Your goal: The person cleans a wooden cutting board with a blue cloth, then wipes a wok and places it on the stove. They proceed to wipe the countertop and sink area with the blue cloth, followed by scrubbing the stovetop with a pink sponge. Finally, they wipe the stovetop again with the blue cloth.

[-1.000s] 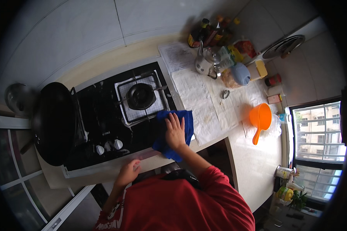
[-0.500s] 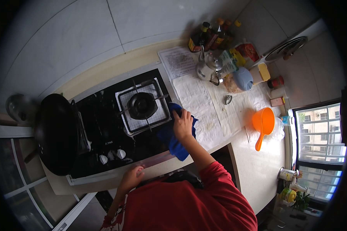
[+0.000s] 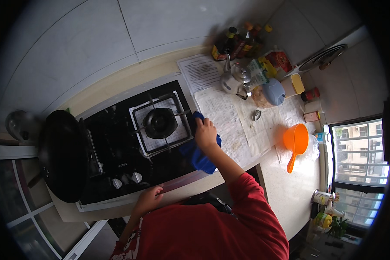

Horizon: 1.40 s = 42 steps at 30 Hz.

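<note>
A blue cloth (image 3: pixel 202 161) lies bunched over the right edge of the black gas stove (image 3: pixel 112 147), and my right hand (image 3: pixel 206 134) is closed on it. A corner of the cloth sticks out beyond my fingers, while the rest spreads beneath my wrist toward the front. Left of that hand is the burner (image 3: pixel 160 122), with its metal pan support over a paper-lined square. My left hand (image 3: pixel 148 200) rests at the front edge of the counter, below the stove knobs (image 3: pixel 137 177). Its fingers are loosely extended and nothing shows in them.
A black wok (image 3: pixel 63 156) stands over the stove's left side. On the paper-covered counter to the right are a metal kettle (image 3: pixel 235 80), bottles (image 3: pixel 225 44), a blue-lidded container (image 3: pixel 273 92) and a small metal ring-like object (image 3: pixel 256 115). An orange ladle-shaped scoop (image 3: pixel 296 139) lies farther right.
My right hand has slid the cloth a little farther back along the stove's right edge. My left hand stays at the counter's front edge. The whole view has shifted slightly.
</note>
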Available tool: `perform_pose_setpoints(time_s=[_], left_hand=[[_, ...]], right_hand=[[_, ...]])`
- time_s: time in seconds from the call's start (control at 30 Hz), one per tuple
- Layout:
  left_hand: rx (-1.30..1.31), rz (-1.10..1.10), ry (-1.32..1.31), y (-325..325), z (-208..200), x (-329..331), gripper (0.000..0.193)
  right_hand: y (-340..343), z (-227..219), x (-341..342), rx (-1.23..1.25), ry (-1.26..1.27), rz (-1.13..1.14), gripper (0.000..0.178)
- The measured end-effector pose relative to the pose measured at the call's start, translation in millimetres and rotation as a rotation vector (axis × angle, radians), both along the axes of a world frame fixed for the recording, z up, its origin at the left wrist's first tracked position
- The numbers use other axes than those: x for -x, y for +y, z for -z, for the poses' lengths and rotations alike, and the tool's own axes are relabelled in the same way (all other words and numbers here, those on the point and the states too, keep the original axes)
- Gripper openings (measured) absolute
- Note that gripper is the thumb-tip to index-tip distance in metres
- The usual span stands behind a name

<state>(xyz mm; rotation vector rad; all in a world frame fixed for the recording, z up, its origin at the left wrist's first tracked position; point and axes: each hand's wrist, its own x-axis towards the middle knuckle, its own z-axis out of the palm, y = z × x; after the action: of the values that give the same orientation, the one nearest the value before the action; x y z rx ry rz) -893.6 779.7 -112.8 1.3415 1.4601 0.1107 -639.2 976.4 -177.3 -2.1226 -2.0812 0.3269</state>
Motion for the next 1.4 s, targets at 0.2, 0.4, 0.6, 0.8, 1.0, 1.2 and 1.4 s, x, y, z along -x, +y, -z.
perform_pose_setpoints(time_s=[0.2, 0.4, 0.6, 0.8, 1.0, 1.2, 1.4], left_hand=[[-0.144, -0.155, -0.221, 28, -12, 1, 0.018], [-0.406, -0.159, -0.251, 82, -23, -13, 0.014], [-0.391, -0.154, -0.176, 92, -25, -15, 0.015], [-0.206, -0.191, -0.136, 78, -6, -17, 0.018], [-0.122, -0.197, -0.083, 77, -19, -26, 0.021], [-0.141, -0.173, -0.099, 71, -9, -19, 0.020], [-0.156, -0.196, -0.132, 63, 2, -13, 0.019]], right_hand=[[19, -9, -12, -0.066, -0.074, -0.273, 0.045], [40, -6, -13, -0.078, 0.088, -0.147, 0.033], [67, -35, -29, 0.122, 0.305, -0.318, 0.034], [108, -35, -31, -0.062, 0.502, -0.479, 0.053], [120, -5, -28, -0.175, 0.269, -0.611, 0.040], [146, -16, -30, -0.007, 0.314, -0.845, 0.026], [143, -24, -27, 0.027, 0.268, -0.871, 0.023]])
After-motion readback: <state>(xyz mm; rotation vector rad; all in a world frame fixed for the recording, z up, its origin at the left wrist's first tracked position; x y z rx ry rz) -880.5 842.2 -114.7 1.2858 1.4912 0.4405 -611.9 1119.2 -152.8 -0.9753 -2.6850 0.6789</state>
